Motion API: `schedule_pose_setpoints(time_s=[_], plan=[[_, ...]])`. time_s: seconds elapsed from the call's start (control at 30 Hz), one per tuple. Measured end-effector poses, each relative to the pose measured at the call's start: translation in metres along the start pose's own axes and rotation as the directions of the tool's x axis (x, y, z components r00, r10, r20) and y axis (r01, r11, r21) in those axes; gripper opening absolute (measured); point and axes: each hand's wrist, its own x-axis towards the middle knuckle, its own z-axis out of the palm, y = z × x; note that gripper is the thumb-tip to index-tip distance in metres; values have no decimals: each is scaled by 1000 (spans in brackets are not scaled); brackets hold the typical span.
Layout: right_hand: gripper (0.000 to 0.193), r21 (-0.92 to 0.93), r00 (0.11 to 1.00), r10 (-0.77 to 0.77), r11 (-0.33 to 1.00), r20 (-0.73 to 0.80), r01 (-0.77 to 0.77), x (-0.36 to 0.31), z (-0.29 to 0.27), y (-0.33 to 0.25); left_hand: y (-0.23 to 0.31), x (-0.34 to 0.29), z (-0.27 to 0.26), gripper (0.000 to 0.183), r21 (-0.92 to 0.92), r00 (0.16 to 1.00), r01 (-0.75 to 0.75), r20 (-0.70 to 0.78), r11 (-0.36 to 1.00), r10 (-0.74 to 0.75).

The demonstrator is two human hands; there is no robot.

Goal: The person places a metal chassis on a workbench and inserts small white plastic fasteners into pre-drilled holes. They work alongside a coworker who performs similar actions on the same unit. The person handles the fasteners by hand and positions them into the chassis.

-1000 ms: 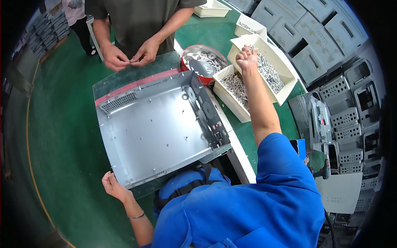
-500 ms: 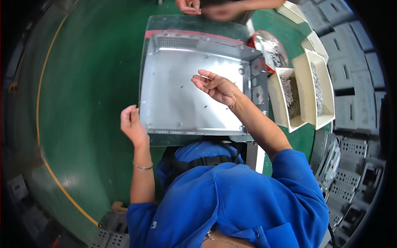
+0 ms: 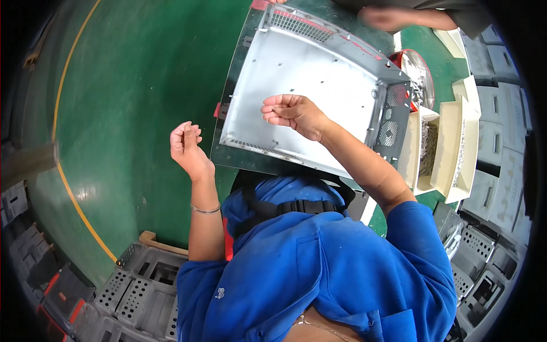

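Observation:
A shallow open sheet-metal case, with perforated vents and several small dark fittings on its pale floor, lies on the table ahead of me. My right hand hovers over its near part, fingers curled and thumb pressed towards them; a tiny dark thing may be at the fingertips, too small to name. Off the table's left edge, above the green floor, my left hand is raised with its fingers curled in and touches nothing around it. Whether anything is in that hand is hidden.
Long cream bins of small metal parts stand to the right, near a red-rimmed round container. A co-worker's blurred hand is beyond the case. Grey perforated metal parts lie at lower left, grey boxes at far right.
The case now appears farther right and turned in my view. My left hand has come away from the case's left edge. My right hand's fingers have drawn together. The co-worker's hand appears farther right.

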Motion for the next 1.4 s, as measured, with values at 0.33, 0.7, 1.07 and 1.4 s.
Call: schedule_pose_setpoints(time_s=[0.33, 0.7, 1.07, 1.4], plan=[[9, -817, 910, -303, 421, 282, 393, 44, 21, 45, -85, 1, -18, 8, 471, 988, -145, 28, 870, 149], [11, -866, 838, -308, 78, 451, 495, 61, 30, 64, -85, 3, -16, 6, 556, 956, -291, 196, 779, 217], [11, -879, 837, -322, 28, 442, 476, 58, 31, 63, -91, 5, -18, 6, 542, 960, -273, 203, 795, 191], [7, -855, 788, -345, -99, 509, 509, 59, 33, 64, -87, 5, -17, 7, 575, 961, -273, 194, 771, 195]])
